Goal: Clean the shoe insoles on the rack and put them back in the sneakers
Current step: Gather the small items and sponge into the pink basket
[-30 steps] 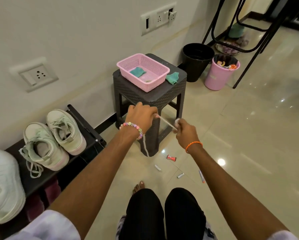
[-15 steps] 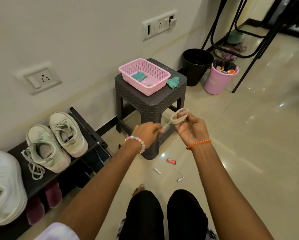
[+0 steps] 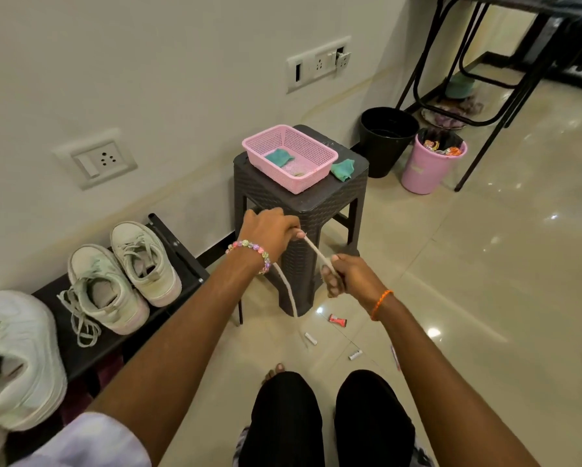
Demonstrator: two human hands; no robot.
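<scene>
While both hands work in front of the dark stool point(image 3: 303, 203), neither one touches an insole. Left hand point(image 3: 269, 230) is curled round the upper end of a pale cord point(image 3: 315, 252), likely a shoelace; right hand point(image 3: 345, 276) pinches the same cord lower down, fingers closed on it. Cord runs taut between the 2 fists, and a loose tail hangs from the left hand toward the floor.

Pale green sneakers point(image 3: 121, 278), 1 pair, sit on the low black rack point(image 3: 181, 261) by the wall, tongues open. Whether insoles are inside cannot be told; none lies loose on the rack. White shoe point(image 3: 10, 358) sits at the rack's near end.

Pink basket point(image 3: 289, 158) stands on the stool with a teal cloth point(image 3: 278, 156) inside; a second teal cloth point(image 3: 343, 168) lies just beside it on the stool top.

Judgement: step in hand is a side job, handling the lace, not cleaning. Task looks early.

Next move calls for putting the cord down, freeing 1 hand for a cloth and the other to reach into a sneaker. Small wrappers point(image 3: 337, 320) litter the floor near the foot.
</scene>
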